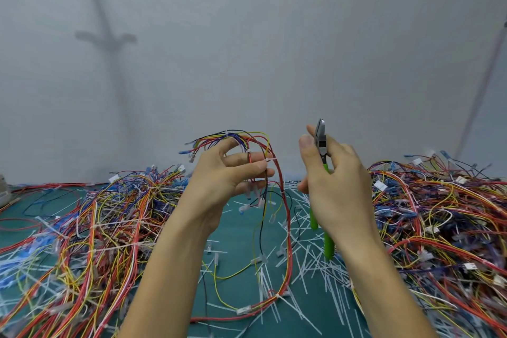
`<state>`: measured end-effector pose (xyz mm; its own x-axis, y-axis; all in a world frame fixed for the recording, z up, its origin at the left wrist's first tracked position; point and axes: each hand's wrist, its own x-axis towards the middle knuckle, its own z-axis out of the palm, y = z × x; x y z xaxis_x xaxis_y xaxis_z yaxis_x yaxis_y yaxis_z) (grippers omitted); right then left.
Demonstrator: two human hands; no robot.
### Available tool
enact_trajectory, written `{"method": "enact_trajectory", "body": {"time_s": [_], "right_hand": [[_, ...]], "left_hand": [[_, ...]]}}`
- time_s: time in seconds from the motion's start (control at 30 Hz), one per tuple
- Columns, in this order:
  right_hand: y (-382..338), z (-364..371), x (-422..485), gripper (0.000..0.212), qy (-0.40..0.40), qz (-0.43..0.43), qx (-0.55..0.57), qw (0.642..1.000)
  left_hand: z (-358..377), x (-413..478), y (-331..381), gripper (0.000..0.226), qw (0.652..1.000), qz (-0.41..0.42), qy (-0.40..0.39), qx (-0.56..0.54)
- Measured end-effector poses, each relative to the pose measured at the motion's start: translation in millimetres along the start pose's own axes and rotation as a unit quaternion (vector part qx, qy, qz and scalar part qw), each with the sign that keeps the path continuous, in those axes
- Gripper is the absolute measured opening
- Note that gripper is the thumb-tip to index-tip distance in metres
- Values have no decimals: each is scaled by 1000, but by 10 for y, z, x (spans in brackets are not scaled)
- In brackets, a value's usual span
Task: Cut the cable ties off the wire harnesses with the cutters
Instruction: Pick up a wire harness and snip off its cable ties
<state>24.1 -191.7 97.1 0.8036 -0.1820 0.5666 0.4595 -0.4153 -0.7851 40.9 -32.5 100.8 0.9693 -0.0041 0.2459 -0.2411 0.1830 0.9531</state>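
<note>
Grey-white wall [274,35] fills the upper half of my view, with a green surface [236,230] spread below it. On my left hand [227,175] the fingers [255,166] are curled around a wire harness [286,200], pinching its bundled strands just beside a white cable tie [270,159]. The harness arcs up over those fingers, then hangs in a long red, yellow and black loop down to the surface, where a second tie [277,295] binds it between my forearms. My right hand [337,184], level with the left and apart from it, grips the cutters [320,136]. Its fingers wrap round the green handles and the thumb stands up alongside the metal head. The head points upward, jaws together as far as I can tell. It is near the held harness but not touching it. Below and between both hands, white tie offcuts [310,255] lie scattered thickly across the surface. Outward of the left fingers sits the left heap [96,228] of tangled harnesses. Outward of the right fingers lies the right heap [439,214], many of its bundles showing white ties and connectors.
</note>
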Motion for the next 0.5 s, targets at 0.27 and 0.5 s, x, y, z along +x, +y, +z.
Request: {"method": "enact_trajectory", "body": {"time_s": [0.27,0.5], "right_hand": [[100,37,-6,65,-69,60,-35,995],[126,43,1,56,-119,75,-87,986]], "left_hand": [[-26,3,14,29,999,10,5,-48],[-39,29,12,29,994,35,36,-101]]}}
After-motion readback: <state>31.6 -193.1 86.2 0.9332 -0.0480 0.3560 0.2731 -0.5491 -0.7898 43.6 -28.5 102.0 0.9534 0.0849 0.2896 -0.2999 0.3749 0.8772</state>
